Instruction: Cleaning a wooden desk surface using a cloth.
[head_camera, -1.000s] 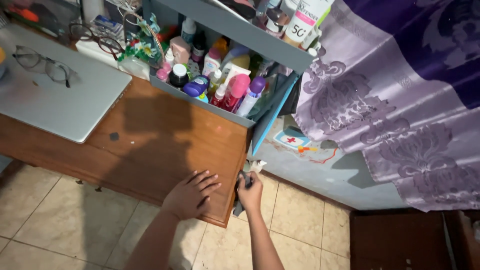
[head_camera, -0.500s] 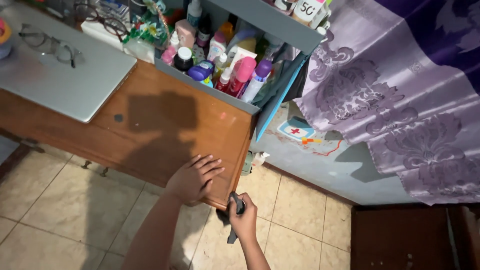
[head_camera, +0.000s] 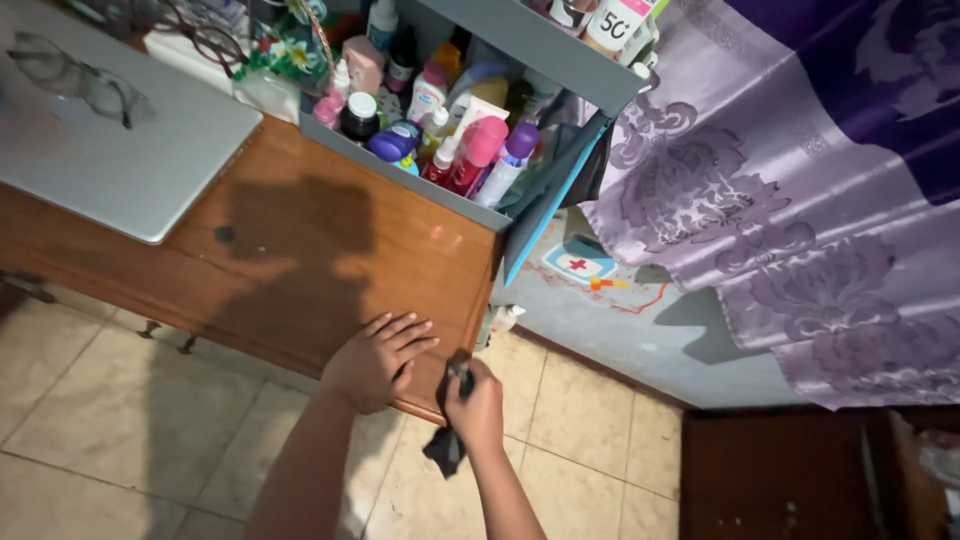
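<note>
My left hand (head_camera: 375, 358) rests flat with fingers spread on the near right corner of a brown wooden desk (head_camera: 300, 250). Just to its right, my right hand (head_camera: 476, 402) is shut on a dark cloth (head_camera: 446, 448), held against the desk's front corner edge. Part of the cloth hangs below my fist.
A grey shelf box (head_camera: 420, 185) packed with several bottles and tubes stands on the desk's back right. A closed grey laptop (head_camera: 120, 170) with glasses (head_camera: 80, 85) on it lies at the left. A purple patterned curtain (head_camera: 800, 200) hangs at right, over beige floor tiles (head_camera: 580, 440).
My right hand has come down from beside the desk's edge to its front corner, and the dark cloth is now gripped in it. The left hand stayed on the desk.
</note>
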